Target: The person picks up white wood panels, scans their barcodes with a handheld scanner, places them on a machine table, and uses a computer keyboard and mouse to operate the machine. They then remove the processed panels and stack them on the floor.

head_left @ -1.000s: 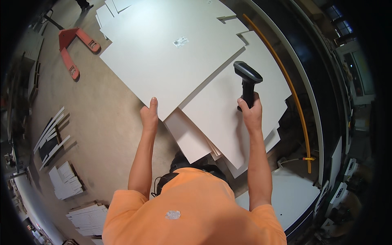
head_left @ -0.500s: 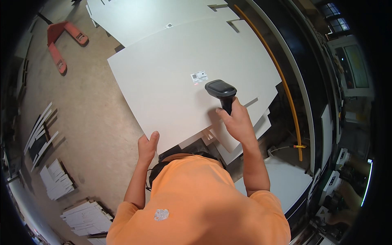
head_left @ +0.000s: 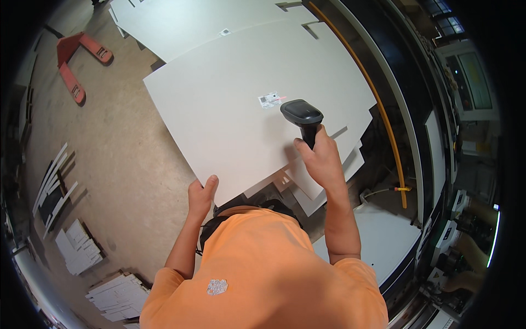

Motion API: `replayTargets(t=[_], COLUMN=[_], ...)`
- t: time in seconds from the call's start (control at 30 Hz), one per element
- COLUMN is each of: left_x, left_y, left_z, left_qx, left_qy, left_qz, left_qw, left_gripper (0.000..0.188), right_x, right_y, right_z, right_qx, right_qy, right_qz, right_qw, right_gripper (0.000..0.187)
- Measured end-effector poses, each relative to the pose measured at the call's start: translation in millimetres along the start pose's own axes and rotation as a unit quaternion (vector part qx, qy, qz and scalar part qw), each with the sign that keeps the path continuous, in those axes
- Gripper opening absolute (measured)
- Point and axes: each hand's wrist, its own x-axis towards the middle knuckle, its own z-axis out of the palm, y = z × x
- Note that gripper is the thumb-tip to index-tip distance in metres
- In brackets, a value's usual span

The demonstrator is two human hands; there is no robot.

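Note:
A large white panel [head_left: 219, 115] lies in front of me, its near left corner in my left hand [head_left: 203, 196]. The thumb rests on top and the other fingers are hidden underneath. My right hand [head_left: 322, 159] is wrapped round the handle of a black barcode scanner [head_left: 301, 112], held above the panel. The scanner's head is just right of a small printed label [head_left: 269, 100] stuck on the panel. A short red light line shows at the label's right end.
More white panels [head_left: 181, 27] lie beyond this one. A red pallet jack [head_left: 70, 52] stands on the floor at the far left. Stacks of white board pieces [head_left: 118, 296] sit at the lower left. An orange-yellow bar [head_left: 378, 98] and dark machinery [head_left: 416, 104] run along the right.
The scanner in my right hand has shifted slightly right. Its red light line has moved from below the label to the label's right end. My left hand keeps hold of the panel.

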Motion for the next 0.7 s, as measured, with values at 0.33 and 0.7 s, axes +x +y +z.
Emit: replayTargets(t=[0.33, 0.7], left_x=[-2.9, -64.9], left_y=[7.9, -5.0], left_z=[10.5, -72.6], left_qx=[-0.038, -0.046], left_qy=[0.034, 0.047], left_qz=[0.001, -0.087], left_qw=[0.999, 0.994], left_gripper=[0.041, 0.042], right_x=[27.6, 160.2], right_y=[41.1, 205.7], right_z=[-24.3, -86.9], right_qx=[-0.008, -0.175], right_qy=[0.12, 0.247], right_qz=[-0.036, 0.009], right_qw=[0.992, 0.953], right_gripper=[0.039, 0.056])
